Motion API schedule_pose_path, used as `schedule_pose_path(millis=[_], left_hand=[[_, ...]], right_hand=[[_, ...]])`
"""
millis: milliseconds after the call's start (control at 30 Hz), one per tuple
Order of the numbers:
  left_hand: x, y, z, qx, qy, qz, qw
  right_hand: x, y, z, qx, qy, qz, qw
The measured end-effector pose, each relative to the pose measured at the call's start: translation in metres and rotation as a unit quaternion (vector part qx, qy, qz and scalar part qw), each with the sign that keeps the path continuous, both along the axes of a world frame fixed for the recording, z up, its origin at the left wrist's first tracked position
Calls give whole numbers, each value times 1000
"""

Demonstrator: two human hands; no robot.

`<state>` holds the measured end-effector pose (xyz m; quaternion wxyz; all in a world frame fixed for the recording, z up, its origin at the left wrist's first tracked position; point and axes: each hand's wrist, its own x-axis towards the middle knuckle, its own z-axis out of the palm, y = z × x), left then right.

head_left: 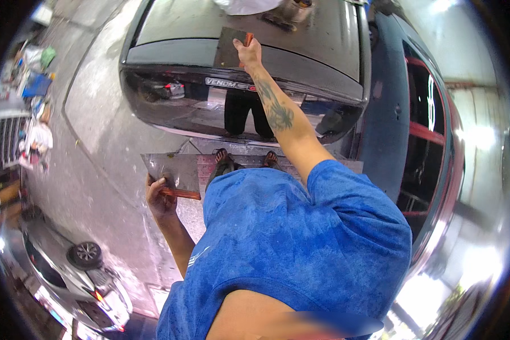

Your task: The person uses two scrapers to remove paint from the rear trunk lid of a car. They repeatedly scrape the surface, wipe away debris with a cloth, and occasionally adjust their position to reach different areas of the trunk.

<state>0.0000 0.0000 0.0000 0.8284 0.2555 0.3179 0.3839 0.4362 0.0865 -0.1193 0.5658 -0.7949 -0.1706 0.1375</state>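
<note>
In my right hand [249, 55], closed around its orange handle, is a putty spreader [226, 52] with a wide, flat grey blade. Its blade lies over the rear edge of a dark car panel [178, 28], though I cannot tell whether it touches. My left hand [160, 199] is lower, at my left side, gripping a second putty spreader [173, 170]. This one also has a broad thin metal blade, with an orange handle beneath it. The left blade is held above the floor, apart from the car.
On the panel stand a metal can [296, 10], a dark flat tool [277, 22] and white plastic sheeting [246, 4]. A grey-blue vehicle with red window frames [425, 133] stands close on the right. A silver car [68, 283] is behind left; clutter [37, 85] lines the left side.
</note>
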Motion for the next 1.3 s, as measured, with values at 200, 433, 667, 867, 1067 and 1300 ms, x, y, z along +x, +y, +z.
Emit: schedule_pose_path(millis=[200,433,667,867,1067,1300], left_hand=[[81,28,18,-2,34,-145,989],[185,12,40,43,-34,-321,945],[219,-32,60,12,11,-391,920],[218,-53,60,-25,-54,-303,951],[208,-58,56,2,-45,-301,953],[210,-71,50,32,-37,-290,956]], right_hand=[[-59,-138,138,321,13,97,942],[-94,-276,208,279,-386,302,826],[-83,-365,159,188,-329,150,913],[-33,-360,9,359,195,-353,842],[34,-340,-90,379,279,-497,729],[60,-322,-96,338,308,-522,720]])
